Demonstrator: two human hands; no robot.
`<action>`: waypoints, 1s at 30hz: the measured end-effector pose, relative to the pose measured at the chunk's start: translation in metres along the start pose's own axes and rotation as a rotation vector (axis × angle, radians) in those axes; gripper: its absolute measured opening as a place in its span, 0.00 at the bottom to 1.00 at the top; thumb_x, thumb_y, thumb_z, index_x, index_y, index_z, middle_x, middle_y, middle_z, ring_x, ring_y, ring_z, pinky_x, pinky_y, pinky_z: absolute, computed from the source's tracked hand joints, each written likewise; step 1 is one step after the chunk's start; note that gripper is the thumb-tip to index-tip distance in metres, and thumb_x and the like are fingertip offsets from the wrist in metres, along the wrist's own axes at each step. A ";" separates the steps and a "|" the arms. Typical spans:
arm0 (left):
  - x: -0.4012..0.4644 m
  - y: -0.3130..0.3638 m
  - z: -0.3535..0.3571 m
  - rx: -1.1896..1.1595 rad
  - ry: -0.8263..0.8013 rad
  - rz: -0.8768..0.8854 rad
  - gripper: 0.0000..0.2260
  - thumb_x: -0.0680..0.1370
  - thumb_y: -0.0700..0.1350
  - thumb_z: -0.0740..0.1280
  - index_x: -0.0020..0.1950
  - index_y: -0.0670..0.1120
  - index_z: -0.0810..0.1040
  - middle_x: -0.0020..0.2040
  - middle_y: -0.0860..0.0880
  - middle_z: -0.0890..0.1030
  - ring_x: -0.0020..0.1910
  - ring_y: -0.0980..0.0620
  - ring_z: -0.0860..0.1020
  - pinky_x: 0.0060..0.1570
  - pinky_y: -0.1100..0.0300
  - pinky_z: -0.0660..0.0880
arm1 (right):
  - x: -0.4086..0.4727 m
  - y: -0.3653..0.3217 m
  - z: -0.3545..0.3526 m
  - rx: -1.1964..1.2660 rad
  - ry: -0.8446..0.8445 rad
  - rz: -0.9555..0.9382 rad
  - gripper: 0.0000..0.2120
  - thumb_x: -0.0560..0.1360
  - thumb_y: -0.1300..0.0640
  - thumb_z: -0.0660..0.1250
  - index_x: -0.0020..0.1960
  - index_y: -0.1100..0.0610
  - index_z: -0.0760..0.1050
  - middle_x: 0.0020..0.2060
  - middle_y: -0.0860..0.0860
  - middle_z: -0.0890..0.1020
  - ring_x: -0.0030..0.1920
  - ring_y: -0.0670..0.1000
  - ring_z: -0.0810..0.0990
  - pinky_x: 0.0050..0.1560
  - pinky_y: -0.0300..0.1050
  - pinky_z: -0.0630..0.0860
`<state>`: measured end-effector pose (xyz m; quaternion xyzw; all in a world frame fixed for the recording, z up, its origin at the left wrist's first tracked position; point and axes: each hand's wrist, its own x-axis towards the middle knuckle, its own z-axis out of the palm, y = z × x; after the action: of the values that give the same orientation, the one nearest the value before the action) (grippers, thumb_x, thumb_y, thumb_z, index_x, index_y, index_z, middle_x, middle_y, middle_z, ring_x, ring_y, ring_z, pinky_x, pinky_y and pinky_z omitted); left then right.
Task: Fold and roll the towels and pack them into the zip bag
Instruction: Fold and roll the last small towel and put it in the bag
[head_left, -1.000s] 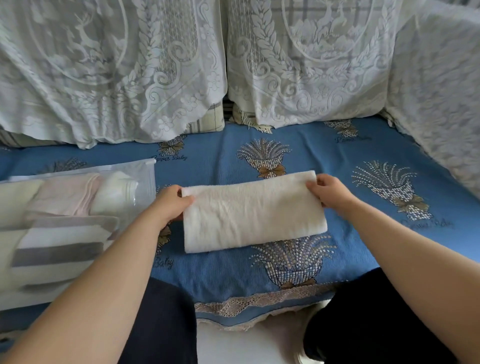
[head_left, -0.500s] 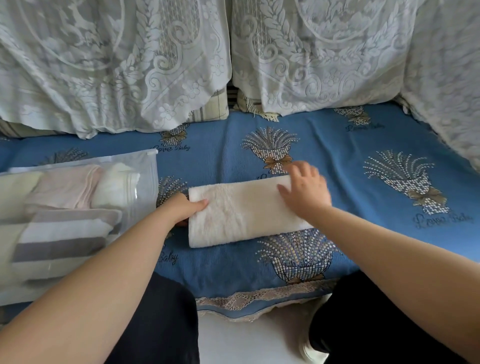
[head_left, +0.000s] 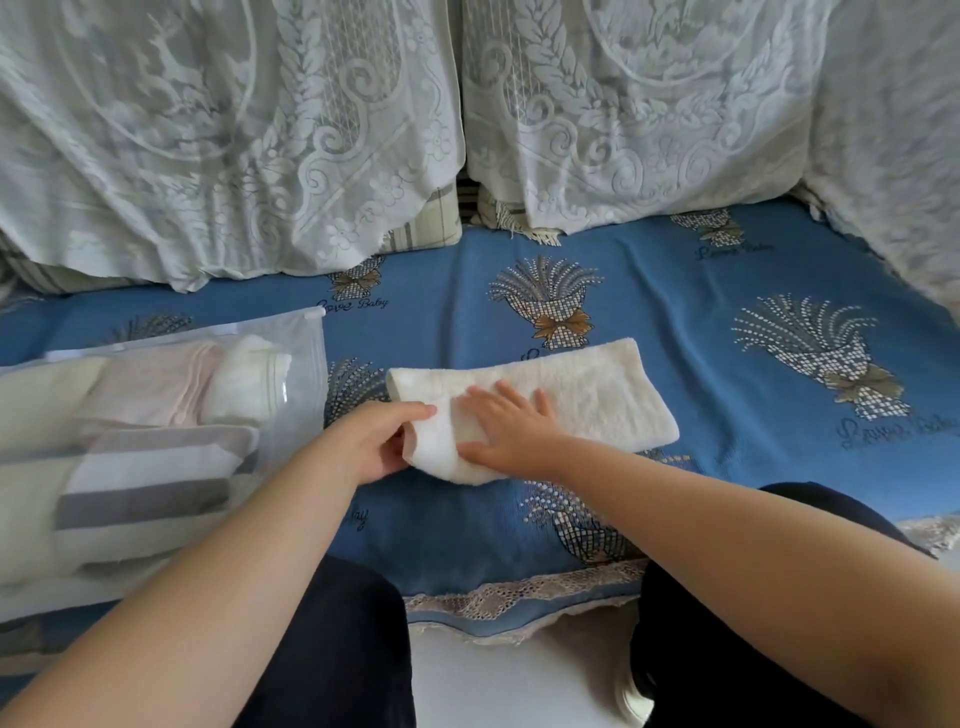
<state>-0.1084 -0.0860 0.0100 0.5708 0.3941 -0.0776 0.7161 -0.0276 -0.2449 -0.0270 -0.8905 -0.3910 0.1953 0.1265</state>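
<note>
The near-left corner of the cream, folded terry towel (head_left: 545, 400) was found pinched between the thumb and fingers of the left hand (head_left: 374, 441) and turned up and over toward the middle. This hold was judged to be the start of a roll begun from the towel's left end. The right hand (head_left: 506, 423) was laid flat on the towel just beside the lifted corner, fingers straight and spread, gripping nothing. Its placement was judged to serve as an anchor, so that the folded layers would not slide or open while the first turn was formed.

The towel itself was noted lying as a long folded strip on the blue woven sofa cover (head_left: 675, 291), running from the hands away to the right, with the far end flat and unrolled. That length was judged to be the material left for rolling.

The clear plastic zip bag (head_left: 306, 374) was observed lying on the cover just to the left of the towel, its mouth end toward the hands. Inside it, a grey-and-white striped towel (head_left: 150, 483), a pale pink towel (head_left: 156, 389) and a white rolled towel (head_left: 244, 379) were seen already packed. The bag's nearness was judged to allow the finished roll to be slid straight in.

White lace drapes (head_left: 234, 145) were recorded over the cushions behind.
</note>
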 end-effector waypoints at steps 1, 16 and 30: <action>-0.001 0.000 0.009 -0.045 0.010 0.069 0.14 0.76 0.37 0.67 0.62 0.40 0.75 0.50 0.43 0.82 0.46 0.47 0.80 0.41 0.53 0.77 | 0.000 0.001 -0.008 0.183 0.068 0.060 0.27 0.78 0.43 0.57 0.74 0.51 0.59 0.73 0.51 0.64 0.74 0.54 0.60 0.73 0.58 0.53; -0.001 -0.004 0.095 1.023 0.126 0.467 0.20 0.80 0.46 0.56 0.73 0.53 0.64 0.62 0.45 0.77 0.56 0.44 0.78 0.52 0.53 0.76 | -0.014 0.037 -0.043 0.437 0.188 0.383 0.33 0.75 0.56 0.65 0.74 0.59 0.53 0.47 0.60 0.81 0.51 0.61 0.80 0.44 0.47 0.72; 0.013 -0.023 0.107 0.620 0.127 0.433 0.50 0.64 0.62 0.73 0.76 0.52 0.47 0.67 0.47 0.69 0.60 0.47 0.75 0.58 0.50 0.74 | -0.020 0.033 -0.046 0.347 0.185 0.288 0.23 0.79 0.42 0.56 0.66 0.56 0.69 0.62 0.58 0.71 0.63 0.61 0.72 0.60 0.52 0.69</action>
<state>-0.0617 -0.1839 -0.0115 0.8342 0.2658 -0.0043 0.4832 0.0013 -0.2851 0.0063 -0.9161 -0.2071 0.1935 0.2837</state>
